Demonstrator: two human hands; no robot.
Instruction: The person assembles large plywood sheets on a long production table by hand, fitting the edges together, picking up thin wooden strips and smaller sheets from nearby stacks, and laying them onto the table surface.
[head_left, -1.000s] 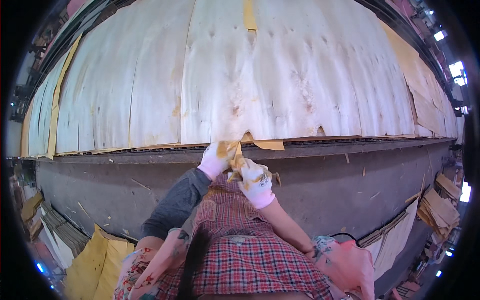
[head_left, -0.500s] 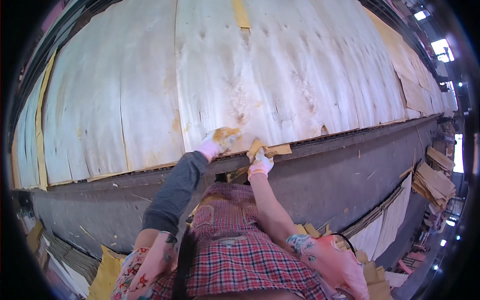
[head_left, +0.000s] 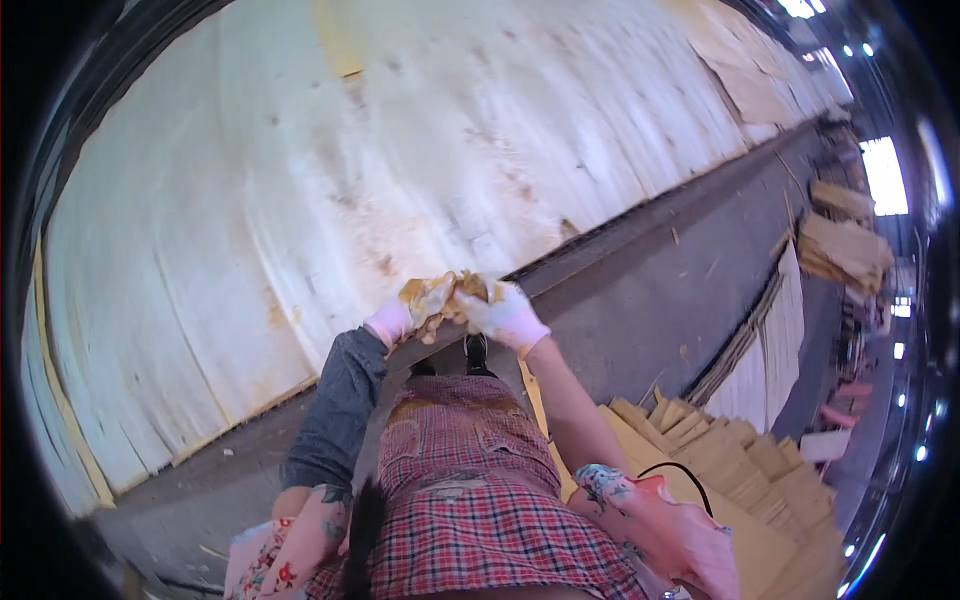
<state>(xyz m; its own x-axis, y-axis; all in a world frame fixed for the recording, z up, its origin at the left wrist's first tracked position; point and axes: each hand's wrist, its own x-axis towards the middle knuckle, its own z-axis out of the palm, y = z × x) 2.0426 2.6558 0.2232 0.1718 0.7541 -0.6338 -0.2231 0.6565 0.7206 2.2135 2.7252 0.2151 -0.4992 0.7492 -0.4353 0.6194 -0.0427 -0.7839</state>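
A large pale wood veneer sheet (head_left: 300,180) covers the stack before me, creased and spotted with brown knots. At its near edge my two gloved hands meet. My left hand (head_left: 412,308), in a white glove stained yellow-brown, has its fingers curled inward. My right hand (head_left: 503,315), in a similar stained glove, is closed against the left one. Brownish material (head_left: 465,288) shows between the fingers; whether it is scrap or glove fabric cannot be made out. A thin yellow strip (head_left: 535,400) hangs beside my right forearm.
A fanned pile of tan veneer pieces (head_left: 740,470) lies at my lower right. Farther right are a white-topped sheet stack (head_left: 765,350) and a bundle of tan sheets (head_left: 845,250). Grey floor (head_left: 620,290) runs along the stack's edge. My shoes (head_left: 476,350) show below my hands.
My hands have come together; they were apart, the right one pinching a tan scrap at the sheet's edge. The view has turned to the right, bringing more of the tan pile into sight.
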